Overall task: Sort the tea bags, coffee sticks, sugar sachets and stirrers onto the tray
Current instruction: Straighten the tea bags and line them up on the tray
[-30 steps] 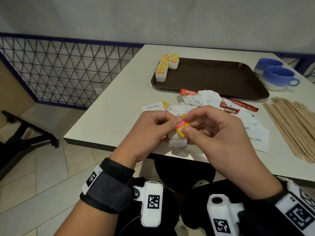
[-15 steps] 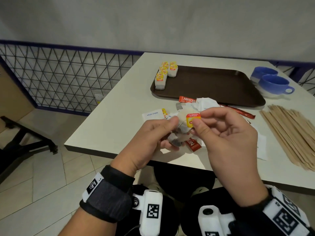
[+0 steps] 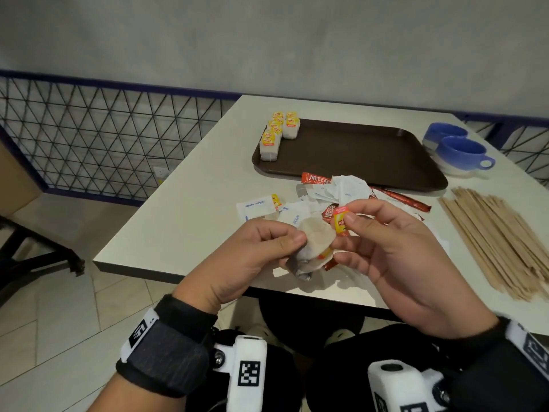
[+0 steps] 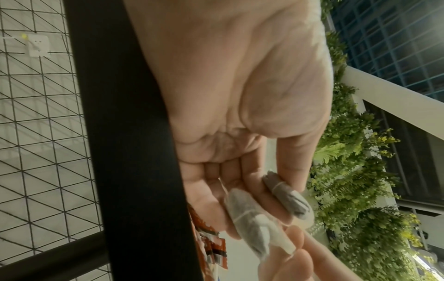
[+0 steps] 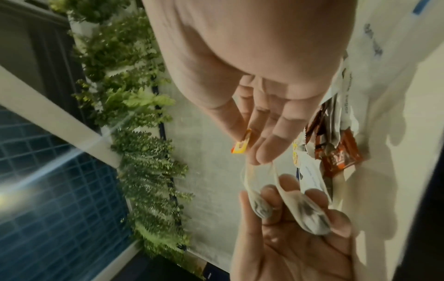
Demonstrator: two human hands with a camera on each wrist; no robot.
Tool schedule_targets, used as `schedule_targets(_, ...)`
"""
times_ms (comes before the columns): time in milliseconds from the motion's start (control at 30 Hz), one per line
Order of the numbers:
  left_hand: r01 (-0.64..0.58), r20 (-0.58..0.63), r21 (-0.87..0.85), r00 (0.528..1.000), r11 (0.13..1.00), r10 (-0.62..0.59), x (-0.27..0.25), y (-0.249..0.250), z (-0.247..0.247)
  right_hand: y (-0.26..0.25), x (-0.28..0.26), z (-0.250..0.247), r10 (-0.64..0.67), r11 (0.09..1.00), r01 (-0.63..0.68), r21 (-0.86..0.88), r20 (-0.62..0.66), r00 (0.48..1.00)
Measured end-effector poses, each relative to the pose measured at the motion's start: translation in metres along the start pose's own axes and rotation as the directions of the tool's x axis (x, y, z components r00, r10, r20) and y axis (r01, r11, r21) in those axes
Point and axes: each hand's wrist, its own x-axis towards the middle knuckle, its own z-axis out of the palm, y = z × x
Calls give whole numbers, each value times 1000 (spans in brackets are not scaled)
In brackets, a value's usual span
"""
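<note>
Paper tea bags [image 3: 312,248], two of them bunched together, sit at lower centre of the head view, pinched between the thumb and curled fingers of our left hand [image 3: 252,257]. Just to the right, our right hand [image 3: 395,257] pinches a yellow and red tag [image 3: 340,222] between thumb and forefinger. We judge that pulling the tag too hard could snap the thread or tear the thin paper, spilling tea. Above, the mixed pile [image 3: 332,194] of sachets and coffee sticks lies beside the brown tray [image 3: 356,153], where sorted tea bags [image 3: 276,132] stand in its upper left corner. Far right, wooden stirrers [image 3: 499,239] wait untouched.
</note>
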Motion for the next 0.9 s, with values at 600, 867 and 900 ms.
schedule_targets(600,1,31,22,1000,1000,-2,-2,5,2,-27,5,-8,89,936,55,-347,386,918)
schedule_targets(867,-1,53,80,999,997,-4,-3,6,3,-36,10,-7,199,934,-57,-353,382,903)
schedule_targets(900,-2,53,91,999,996,-3,-3,5,3,-36,10,-7,218,932,-75,-354,385,897)
